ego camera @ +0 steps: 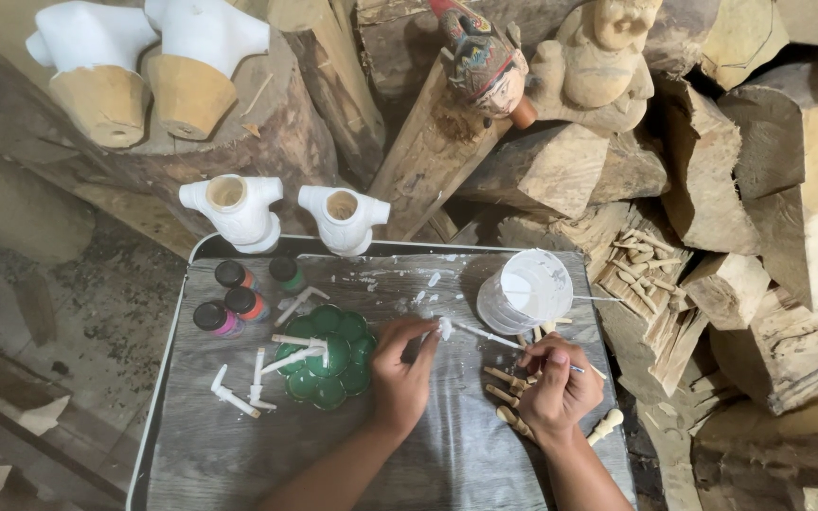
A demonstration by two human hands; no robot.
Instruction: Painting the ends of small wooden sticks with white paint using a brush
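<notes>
Step — you're painting a small wooden piece (444, 327) white | left hand (401, 371) pinches it | right hand (555, 378) grips the brush (485, 334) | next, I'd judge — turn piece, coat bare side.

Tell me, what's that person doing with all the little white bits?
A person sits at a grey tray table painting small wooden pieces white. The left hand pinches a small white piece, and the right hand holds a thin brush to it. A bucket of white paint stands close by. More white pieces lie across a green flower-shaped palette, beside four small paint bottles. Unpainted wooden pegs lie under the right hand.
</notes>
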